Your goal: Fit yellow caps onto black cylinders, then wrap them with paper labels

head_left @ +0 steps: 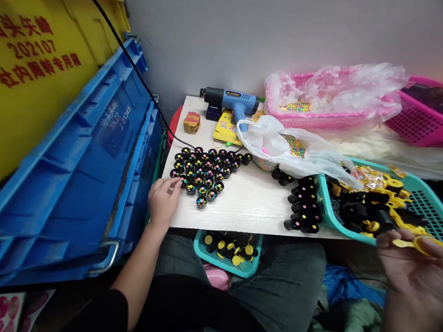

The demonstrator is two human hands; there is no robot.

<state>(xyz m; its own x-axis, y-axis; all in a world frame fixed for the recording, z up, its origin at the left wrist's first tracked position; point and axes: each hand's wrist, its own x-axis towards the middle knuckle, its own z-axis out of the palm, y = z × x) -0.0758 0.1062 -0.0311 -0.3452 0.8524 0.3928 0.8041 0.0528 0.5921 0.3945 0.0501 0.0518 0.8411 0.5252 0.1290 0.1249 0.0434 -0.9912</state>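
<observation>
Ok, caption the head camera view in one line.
Left hand touching black cups of coloured beads on a white table, right hand holding a yellow piece by a teal basket.

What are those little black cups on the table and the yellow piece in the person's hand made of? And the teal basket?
The black cups look like moulded plastic, with a smooth, faint sheen. The yellow piece in the right hand looks like glossy plastic, though it is blurred. The teal basket seems moulded plastic, judging by its even colour and perforated grid.
</observation>
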